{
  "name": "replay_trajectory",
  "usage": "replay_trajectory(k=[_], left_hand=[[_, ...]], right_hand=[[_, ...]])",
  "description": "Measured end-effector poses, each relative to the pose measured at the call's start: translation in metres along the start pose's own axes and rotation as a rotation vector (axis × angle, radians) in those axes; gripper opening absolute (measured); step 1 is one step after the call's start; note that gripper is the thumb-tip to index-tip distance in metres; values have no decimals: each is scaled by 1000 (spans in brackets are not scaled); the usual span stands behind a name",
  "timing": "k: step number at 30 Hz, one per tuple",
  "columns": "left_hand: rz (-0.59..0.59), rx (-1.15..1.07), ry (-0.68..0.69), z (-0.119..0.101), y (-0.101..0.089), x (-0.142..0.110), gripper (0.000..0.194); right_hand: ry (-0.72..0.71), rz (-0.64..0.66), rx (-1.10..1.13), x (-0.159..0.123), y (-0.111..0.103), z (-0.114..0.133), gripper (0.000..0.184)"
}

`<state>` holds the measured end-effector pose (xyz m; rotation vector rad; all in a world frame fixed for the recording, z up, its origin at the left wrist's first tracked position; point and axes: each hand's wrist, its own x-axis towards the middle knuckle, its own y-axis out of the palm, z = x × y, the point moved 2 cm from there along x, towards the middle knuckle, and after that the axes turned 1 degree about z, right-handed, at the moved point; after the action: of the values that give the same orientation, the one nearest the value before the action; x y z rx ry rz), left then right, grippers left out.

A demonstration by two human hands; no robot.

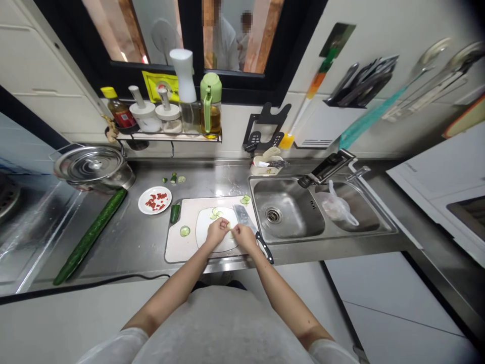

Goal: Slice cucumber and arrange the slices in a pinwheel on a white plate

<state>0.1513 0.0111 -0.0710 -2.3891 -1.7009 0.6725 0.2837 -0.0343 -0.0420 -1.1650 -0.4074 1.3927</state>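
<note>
Over a white plate (203,222) on the cutting board (178,248), my left hand (217,232) and my right hand (243,236) meet with fingertips pinched. Between them is a small pale green piece, seemingly a cucumber slice (229,226). Several cucumber slices (215,214) lie toward the back of the plate. A kitchen knife (245,216) rests on the board's right side, its black handle close to my right hand. At the board's left are a cucumber chunk (175,213) and a single slice (185,231); more slices (245,200) sit at its back right corner.
A small plate (142,203) with chopped red pieces stands left of the board. A long cucumber (91,237) lies farther left, near a lidded steel pot (94,167). The double sink (288,207) is at the right. Bottles and jars line a wall rack (170,135).
</note>
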Motion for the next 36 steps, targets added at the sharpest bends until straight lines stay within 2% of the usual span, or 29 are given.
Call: replay_trajectory(k=[8, 14, 20, 26, 36], left_hand=[[45, 348, 60, -14, -3, 10, 28], [10, 522, 117, -16, -3, 3, 25], [-38, 617, 173, -13, -2, -7, 24], [-41, 650, 203, -11, -1, -7, 25], [-46, 667, 211, -10, -2, -7, 27]], right_hand=[[8, -12, -206, 2, 0, 9, 27], [-18, -14, -267, -2, 2, 11, 31], [-180, -62, -342, -18, 6, 5, 33], [-187, -22, -416, -19, 10, 7, 33], [-208, -35, -443, -21, 12, 5, 39]])
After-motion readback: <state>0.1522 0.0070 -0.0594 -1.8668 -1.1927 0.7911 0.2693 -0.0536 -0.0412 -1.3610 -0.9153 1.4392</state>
